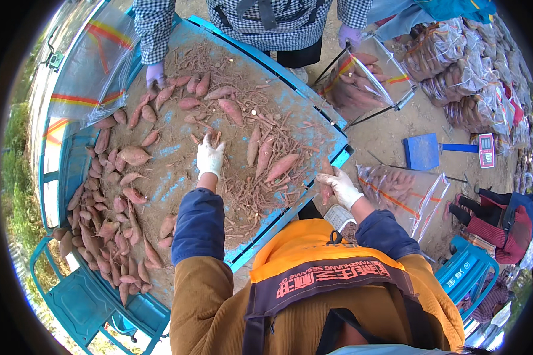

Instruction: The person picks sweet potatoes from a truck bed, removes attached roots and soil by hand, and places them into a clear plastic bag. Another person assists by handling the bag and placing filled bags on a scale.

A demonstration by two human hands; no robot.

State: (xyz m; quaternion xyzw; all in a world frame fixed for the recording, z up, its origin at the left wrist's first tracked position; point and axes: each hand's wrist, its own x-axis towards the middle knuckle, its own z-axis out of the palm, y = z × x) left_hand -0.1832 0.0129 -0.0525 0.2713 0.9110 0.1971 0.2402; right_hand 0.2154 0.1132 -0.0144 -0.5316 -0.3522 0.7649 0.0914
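Note:
My left hand (pixel 210 157), in a white glove, reaches over the middle of a soil-covered blue metal truck bed (pixel 169 153). Its fingertips touch small reddish root pieces (pixel 195 138); whether it grips one is hard to see. My right hand (pixel 341 185), gloved alike, is closed around a long sweet potato (pixel 327 182) just past the bed's right edge. Between the hands, several sweet potatoes (pixel 280 167) rest beside a tangle of thin roots (pixel 244 193). A large pile of sweet potatoes (pixel 115 239) covers the left side of the bed.
Across the bed a co-worker's purple-gloved hand (pixel 156 75) touches sweet potatoes; the other holds a framed plastic bag (pixel 359 80). To the right are a part-filled plastic bag (pixel 395 186), a blue platform scale (pixel 422 151), stacked filled bags (pixel 462 75) and a white crate (pixel 339 216).

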